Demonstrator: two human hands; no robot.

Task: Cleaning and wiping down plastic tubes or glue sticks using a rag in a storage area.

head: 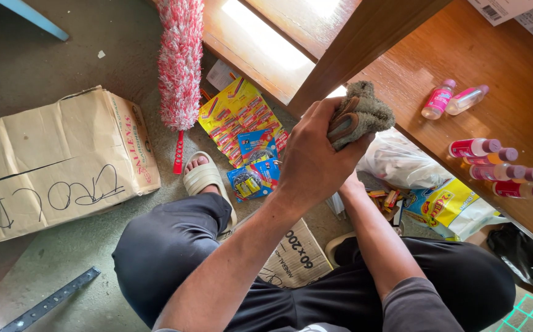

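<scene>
on the floor at far left a flattened brown cardboard box [51, 160] is lying scrawled side up, and a dark metal strip [48, 301] is lying below it. moving right, a red and white fluffy duster [180, 61] is lying handle down beside a spread of yellow and blue blister cards [242, 132], near where a foot in a pale sandal [205, 175] is planting itself.

now the middle: the left hand [312, 163] is lifting up in front of the knees, fingers wrapping tight round a bunched grey-brown cloth [361, 114], squeezing it into a wad, probably so it keeps a firm pad. the cloth is sitting at the edge of a slanting wooden post [365, 43], right against it. the right hand is tucking in behind the left; only its forearm [377, 240] is showing, so its grip cannot be told.

further right, a white plastic bag [401, 163] is slumping under the wooden shelf [512, 117], where small pink-labelled bottles [494, 166] are lying on their sides, well apart from the cloth.
</scene>
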